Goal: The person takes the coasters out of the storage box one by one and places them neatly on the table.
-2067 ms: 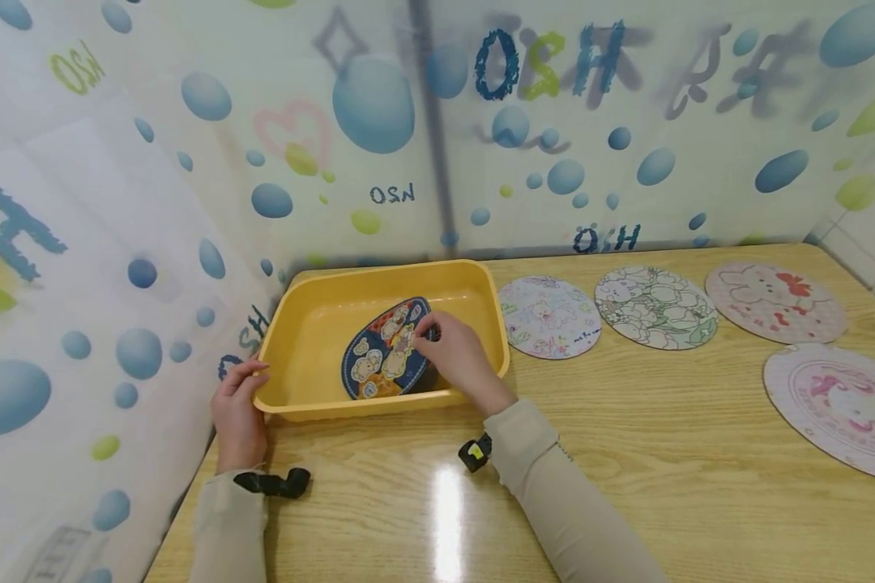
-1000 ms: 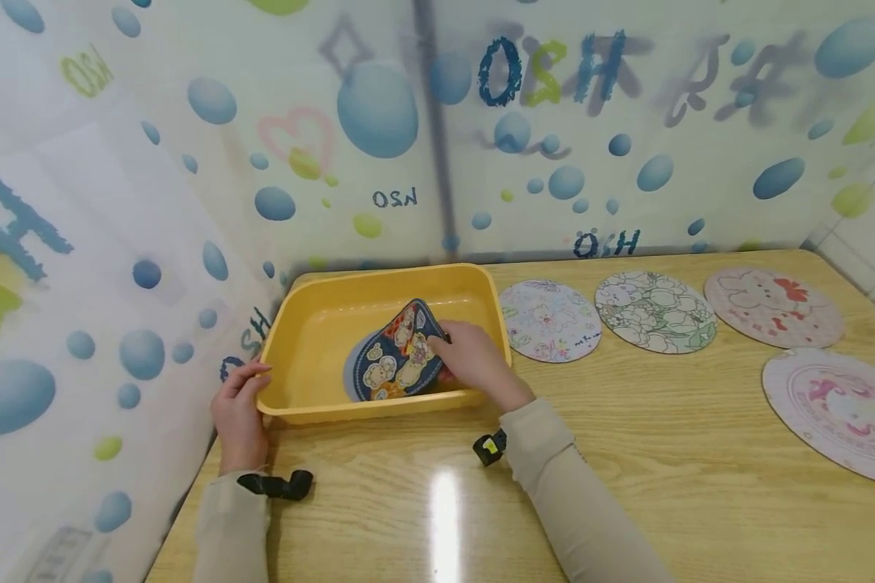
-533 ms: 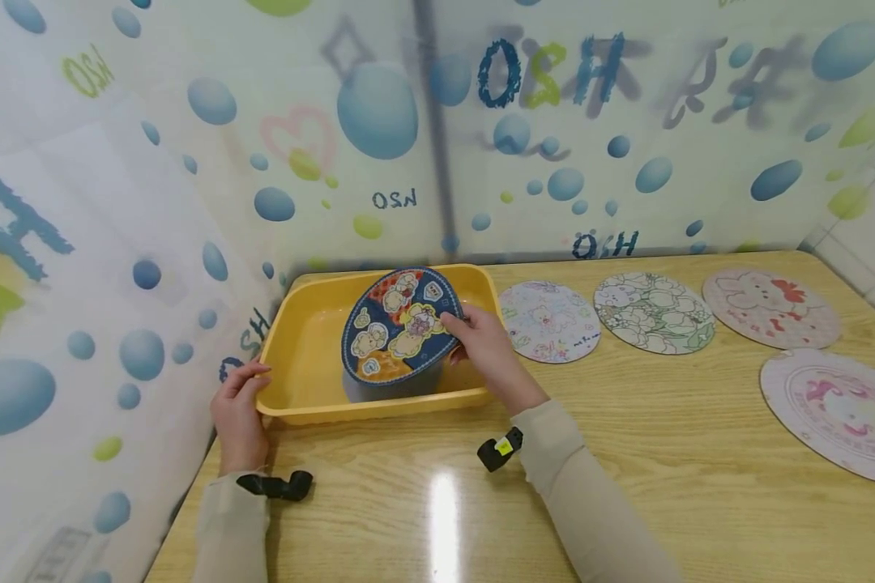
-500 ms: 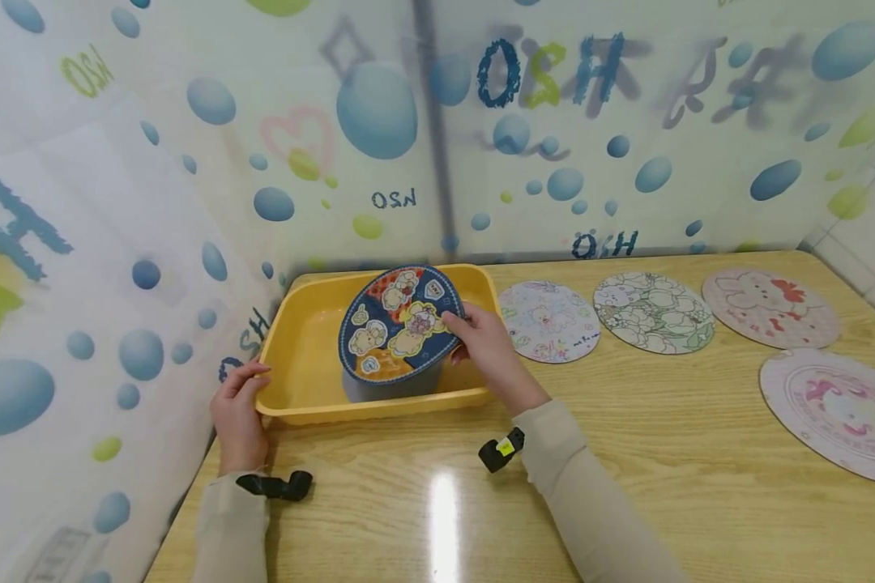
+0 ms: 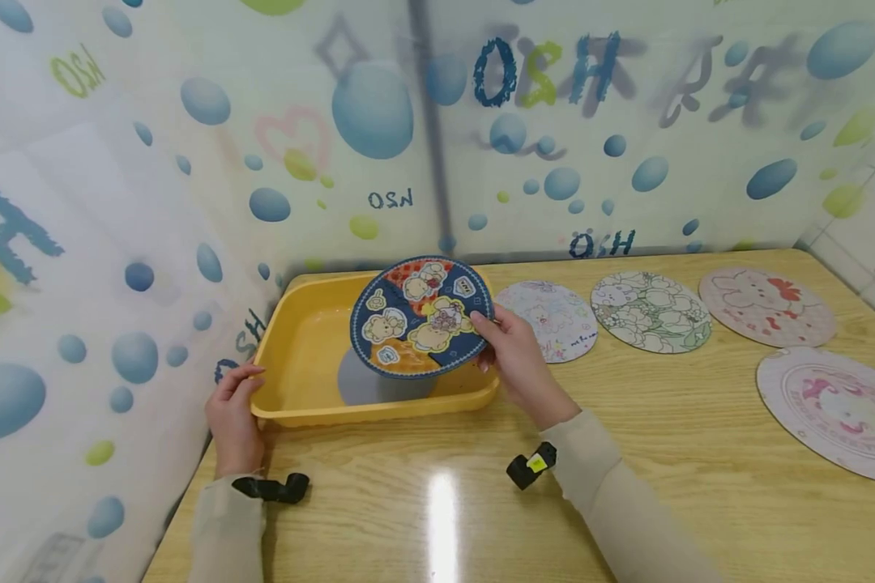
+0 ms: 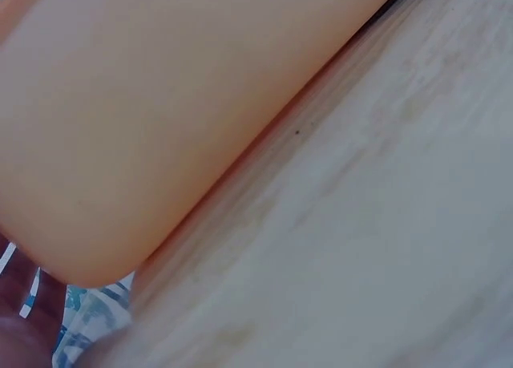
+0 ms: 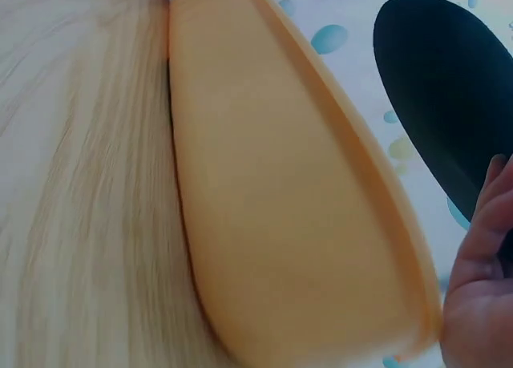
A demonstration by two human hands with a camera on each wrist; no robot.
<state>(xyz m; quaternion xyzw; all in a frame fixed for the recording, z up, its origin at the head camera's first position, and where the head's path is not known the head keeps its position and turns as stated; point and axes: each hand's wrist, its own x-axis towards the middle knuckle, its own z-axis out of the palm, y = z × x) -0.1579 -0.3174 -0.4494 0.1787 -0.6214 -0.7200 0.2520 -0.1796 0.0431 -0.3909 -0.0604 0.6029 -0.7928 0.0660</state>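
My right hand (image 5: 525,360) pinches a round mouse pad (image 5: 416,295) by its right edge, thumb on top and fingers beneath. The pad has a dark blue print with cartoon bears; in the right wrist view its black underside (image 7: 437,87) shows. It is held tilted over a yellow plastic bin (image 5: 379,415). Under it in the bin lies a grey-blue rounded flat piece (image 5: 360,380), partly hidden by the pad. At the bin's front left corner, my left hand (image 5: 235,421) grips the rim. Its fingers (image 6: 52,304) show beside the bin's corner in the left wrist view.
Several round printed pads lie to the right on the wooden table (image 5: 627,421): a pale one (image 5: 569,324) beside the bin, a flowered one (image 5: 652,312), a pink rabbit one (image 5: 766,306) and a pink-white one (image 5: 846,409). Printed curtains (image 5: 379,113) stand behind and at left.
The right hand has lifted the blue mouse pad out of the bin's inside, up and to the right; it was bent and now lies flat, uncovering the grey-blue piece. The left hand stays at the rim.
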